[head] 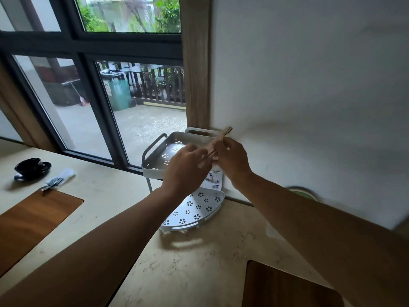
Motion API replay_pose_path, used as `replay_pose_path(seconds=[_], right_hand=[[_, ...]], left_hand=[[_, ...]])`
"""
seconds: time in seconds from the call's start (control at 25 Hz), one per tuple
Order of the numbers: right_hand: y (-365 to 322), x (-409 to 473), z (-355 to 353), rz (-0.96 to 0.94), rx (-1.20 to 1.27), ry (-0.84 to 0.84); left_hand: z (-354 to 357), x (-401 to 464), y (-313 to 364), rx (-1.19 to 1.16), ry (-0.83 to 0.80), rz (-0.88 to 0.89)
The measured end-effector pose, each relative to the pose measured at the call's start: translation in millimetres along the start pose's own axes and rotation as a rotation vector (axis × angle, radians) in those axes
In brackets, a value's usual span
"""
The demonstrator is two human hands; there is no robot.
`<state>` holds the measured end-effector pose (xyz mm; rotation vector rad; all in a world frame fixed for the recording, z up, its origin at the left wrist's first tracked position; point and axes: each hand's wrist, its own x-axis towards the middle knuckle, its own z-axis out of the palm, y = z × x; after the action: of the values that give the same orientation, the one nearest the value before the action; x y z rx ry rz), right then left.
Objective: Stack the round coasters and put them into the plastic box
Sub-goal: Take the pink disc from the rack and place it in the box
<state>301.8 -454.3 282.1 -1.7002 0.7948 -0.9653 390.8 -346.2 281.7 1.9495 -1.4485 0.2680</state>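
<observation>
Both my hands meet above the top tier of a white two-tier corner rack (155, 149). Between them is a thin stack of tan round coasters (222, 135), seen edge-on and tilted up toward the wall. My left hand (187, 167) pinches the lower end of the stack. My right hand (232, 160) grips it from the right side. The coasters are blurred by motion, so I cannot tell how many there are. No plastic box shows clearly in this view.
The rack's lower tier (194, 209) has flower-shaped holes and stands on a beige stone counter (188, 262). A black cup and saucer (32, 168) and a wrapped packet (58, 179) lie far left. Wooden boards (33, 222) sit left and bottom right. A green-rimmed object (302, 191) is by the wall.
</observation>
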Motion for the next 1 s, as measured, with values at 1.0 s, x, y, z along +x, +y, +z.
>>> replay_pose_path(seconds=[1.0], right_hand=[[-31,-103,-254,-0.41,-0.651,-0.4]], left_hand=[[39,-4,129,-0.461,-0.424,0.056]])
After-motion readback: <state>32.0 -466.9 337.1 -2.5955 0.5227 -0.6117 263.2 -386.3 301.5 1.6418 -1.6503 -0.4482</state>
